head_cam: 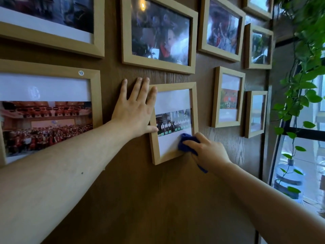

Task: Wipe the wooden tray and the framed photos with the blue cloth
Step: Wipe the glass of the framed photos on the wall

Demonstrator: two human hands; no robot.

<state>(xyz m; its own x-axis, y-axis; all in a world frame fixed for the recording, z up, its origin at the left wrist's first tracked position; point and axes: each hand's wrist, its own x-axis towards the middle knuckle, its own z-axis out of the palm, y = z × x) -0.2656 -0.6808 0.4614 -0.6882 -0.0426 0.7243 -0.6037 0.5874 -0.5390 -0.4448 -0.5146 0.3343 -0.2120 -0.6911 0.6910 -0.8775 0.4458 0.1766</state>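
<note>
A small light-wood framed photo (173,103) hangs slightly tilted on a brown wood-grain wall. My left hand (135,110) lies flat against the wall and the frame's left edge, fingers spread, thumb on the glass. My right hand (206,150) presses a bunched blue cloth (185,143) on the lower right corner of the glass. A tail of the cloth hangs below my wrist. No wooden tray is in view.
Several other wooden framed photos hang around it: a large one (47,111) at left with a "19" sticker, one (158,34) above, smaller ones (227,97) at right. A leafy vine (302,81), a window and a water jug (288,180) stand at far right.
</note>
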